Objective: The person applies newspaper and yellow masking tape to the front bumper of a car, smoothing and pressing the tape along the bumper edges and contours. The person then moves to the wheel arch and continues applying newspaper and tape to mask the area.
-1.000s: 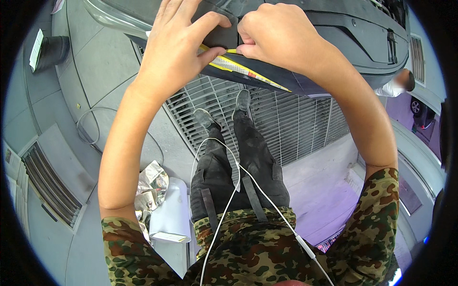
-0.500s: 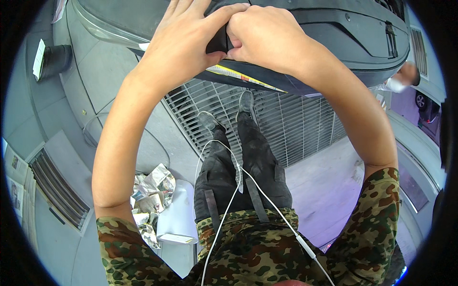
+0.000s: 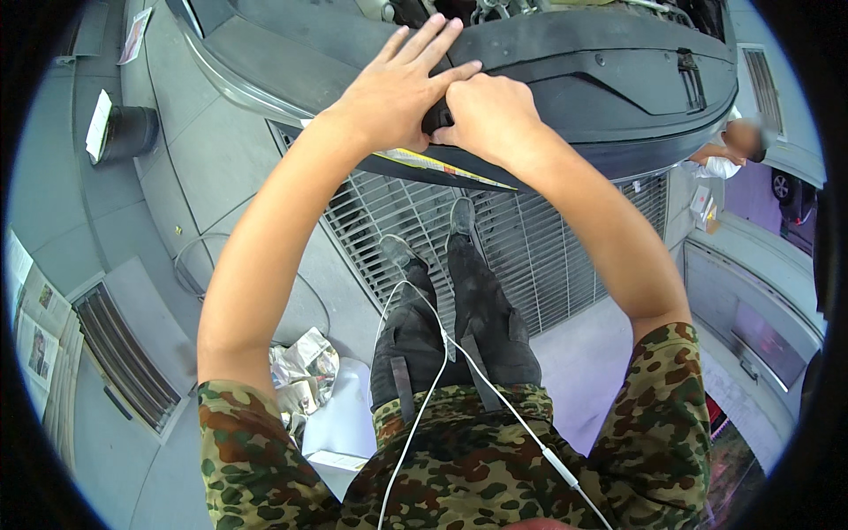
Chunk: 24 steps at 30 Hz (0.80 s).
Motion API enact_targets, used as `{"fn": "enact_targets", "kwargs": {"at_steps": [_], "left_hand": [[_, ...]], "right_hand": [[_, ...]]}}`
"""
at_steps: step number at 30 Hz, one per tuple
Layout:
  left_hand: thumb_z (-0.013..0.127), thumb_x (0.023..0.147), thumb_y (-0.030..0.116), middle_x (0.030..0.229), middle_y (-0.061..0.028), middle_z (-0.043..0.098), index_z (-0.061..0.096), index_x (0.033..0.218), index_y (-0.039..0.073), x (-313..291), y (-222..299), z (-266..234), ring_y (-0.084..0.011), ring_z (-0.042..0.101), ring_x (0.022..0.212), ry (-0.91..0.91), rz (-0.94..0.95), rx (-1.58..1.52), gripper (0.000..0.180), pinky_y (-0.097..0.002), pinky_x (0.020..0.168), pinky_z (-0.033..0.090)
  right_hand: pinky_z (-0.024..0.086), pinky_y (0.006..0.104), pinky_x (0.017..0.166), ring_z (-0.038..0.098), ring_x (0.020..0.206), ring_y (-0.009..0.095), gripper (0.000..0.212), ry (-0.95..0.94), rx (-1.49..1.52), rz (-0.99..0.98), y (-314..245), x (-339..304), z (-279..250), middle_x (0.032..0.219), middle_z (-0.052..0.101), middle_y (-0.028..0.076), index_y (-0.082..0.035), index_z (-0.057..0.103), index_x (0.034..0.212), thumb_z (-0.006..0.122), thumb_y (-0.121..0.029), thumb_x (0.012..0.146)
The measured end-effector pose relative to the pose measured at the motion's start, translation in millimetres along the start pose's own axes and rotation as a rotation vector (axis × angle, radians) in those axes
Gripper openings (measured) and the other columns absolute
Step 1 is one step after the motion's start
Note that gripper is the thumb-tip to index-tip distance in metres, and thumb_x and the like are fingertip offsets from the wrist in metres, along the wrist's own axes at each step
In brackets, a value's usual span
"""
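Note:
Both of my hands are at the dark plastic front-end panel (image 3: 565, 88) of a vehicle. My left hand (image 3: 393, 97) lies against the panel with its fingers spread, its thumb pointing down near a dark gap. Beside it, touching or nearly so, my right hand (image 3: 490, 115) is closed, with its fingers curled at that gap. Whatever its fingertips grip is hidden behind the knuckles. Below the hands runs a yellow printed strip (image 3: 433, 162) along the lower edge of the panel. Engine parts (image 3: 512, 11) show beyond the panel's upper edge.
A floor grating (image 3: 548, 238) lies under my feet. Crumpled foil-like sheets (image 3: 305, 367) and a pale container (image 3: 340, 411) are at lower left. A black bin (image 3: 131, 132) stands at far left. Another person (image 3: 738, 146) is at the right. A white cable hangs down my front.
The view has shifted, so more of the engine bay and the person at right show. Both hands stay at the same spot on the panel; my left fingers appear fully in view now.

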<state>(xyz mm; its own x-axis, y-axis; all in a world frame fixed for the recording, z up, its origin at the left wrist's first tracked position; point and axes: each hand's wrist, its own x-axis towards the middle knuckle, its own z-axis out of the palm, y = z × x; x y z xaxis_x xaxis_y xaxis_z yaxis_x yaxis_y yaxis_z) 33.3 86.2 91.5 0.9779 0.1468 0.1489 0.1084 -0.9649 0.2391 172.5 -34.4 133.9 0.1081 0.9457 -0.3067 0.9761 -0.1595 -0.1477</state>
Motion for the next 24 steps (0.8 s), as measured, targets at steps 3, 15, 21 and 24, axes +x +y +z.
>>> {"fn": "enact_targets", "kwargs": {"at_steps": [3, 15, 21, 24], "left_hand": [[0.098, 0.061, 0.021, 0.179, -0.0212, 0.022, 0.051, 0.163, 0.025, 9.6, -13.0, 11.1, -0.0417, 0.020, 0.165, -0.029, 0.027, -0.084, 0.113, -0.0573, 0.133, 0.027], [0.100, 0.066, 0.030, 0.180, -0.0195, 0.019, 0.046, 0.165, 0.031, 20.5, -4.2, 26.5, -0.0387, 0.017, 0.167, -0.166, -0.080, -0.061, 0.114, -0.0555, 0.134, 0.024], [0.100, 0.066, 0.030, 0.180, -0.0186, 0.018, 0.046, 0.165, 0.030, 19.2, -6.0, 28.9, -0.0374, 0.015, 0.167, -0.156, -0.069, -0.060, 0.113, -0.0551, 0.134, 0.023], [0.101, 0.066, 0.030, 0.180, -0.0181, 0.017, 0.046, 0.165, 0.031, 19.1, -7.3, 30.5, -0.0369, 0.014, 0.167, -0.164, -0.076, -0.072, 0.113, -0.0543, 0.135, 0.022]], "right_hand": [[0.064, 0.0469, 0.079, 0.079, 0.088, 0.036, 0.035, -0.039, 0.038, 0.025, 8.6, 2.4, 7.2, 0.092, 0.080, 0.017, -0.005, 0.082, 0.090, 0.088, -0.039, 0.083], [0.063, 0.0464, 0.090, 0.079, 0.099, 0.034, 0.032, -0.279, 0.323, 0.180, 45.5, 14.0, 24.2, 0.100, 0.081, 0.016, -0.005, 0.083, 0.102, 0.086, -0.030, 0.082], [0.062, 0.0451, 0.087, 0.080, 0.090, 0.031, 0.027, -0.422, 0.471, 0.297, 52.3, 14.3, 23.4, 0.081, 0.079, 0.013, -0.006, 0.083, 0.095, 0.084, -0.030, 0.083], [0.062, 0.0455, 0.088, 0.080, 0.093, 0.032, 0.029, -0.382, 0.414, 0.272, 50.4, 12.4, 24.0, 0.085, 0.080, 0.014, -0.005, 0.083, 0.097, 0.085, -0.031, 0.084]]}}
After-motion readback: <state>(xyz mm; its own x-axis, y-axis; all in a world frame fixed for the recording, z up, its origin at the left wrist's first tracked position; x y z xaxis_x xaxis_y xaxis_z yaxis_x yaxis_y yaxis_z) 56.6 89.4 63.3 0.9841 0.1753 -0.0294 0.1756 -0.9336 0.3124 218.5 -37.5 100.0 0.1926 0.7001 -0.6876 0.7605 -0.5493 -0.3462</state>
